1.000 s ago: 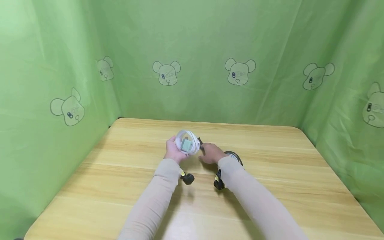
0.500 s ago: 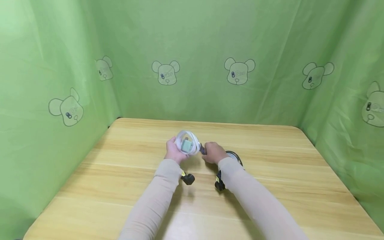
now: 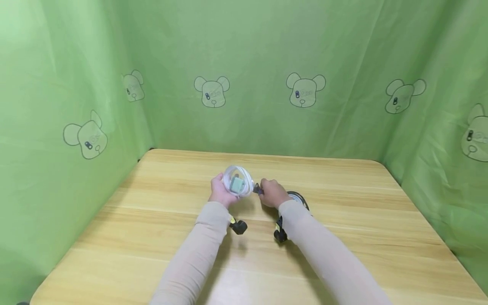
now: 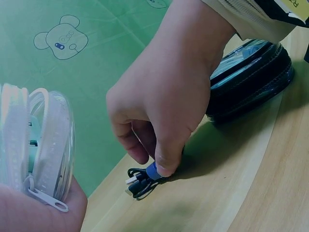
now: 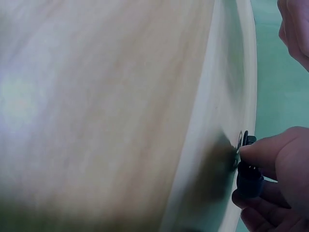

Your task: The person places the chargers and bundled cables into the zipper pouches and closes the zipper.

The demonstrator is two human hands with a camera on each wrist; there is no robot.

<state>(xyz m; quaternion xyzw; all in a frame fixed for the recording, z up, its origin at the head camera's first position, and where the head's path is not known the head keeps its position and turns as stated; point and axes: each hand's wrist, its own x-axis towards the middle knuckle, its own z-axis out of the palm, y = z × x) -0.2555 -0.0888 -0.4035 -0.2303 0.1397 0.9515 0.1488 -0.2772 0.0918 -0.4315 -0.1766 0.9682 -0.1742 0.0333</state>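
On the left, my left hand (image 3: pixel 220 192) holds up a clear round zip pouch (image 4: pixel 60 140) with white edging and a white zip pull. Inside that pouch sits a pale green charger block (image 3: pixel 237 185). Close to its right side, my right hand (image 3: pixel 273 194) pinches a bundled black USB cable (image 4: pixel 140 186) between thumb and fingers. A blue tie (image 4: pixel 152 171) wraps the bundle, and a metal plug end shows in the left wrist view. In the right wrist view the bundle is low over the table, partly covered by the thumb.
A second round pouch (image 4: pixel 256 82), black-edged with a clear top, lies on the wooden table (image 3: pixel 362 237) beside my right wrist, partly hidden by it. Green curtains (image 3: pixel 259 127) printed with bear heads stand behind and along both sides of the table.
My right hand has closed its fingers around the cable bundle and drawn slightly right, away from the clear pouch. The left hand holds its place with the pouch.
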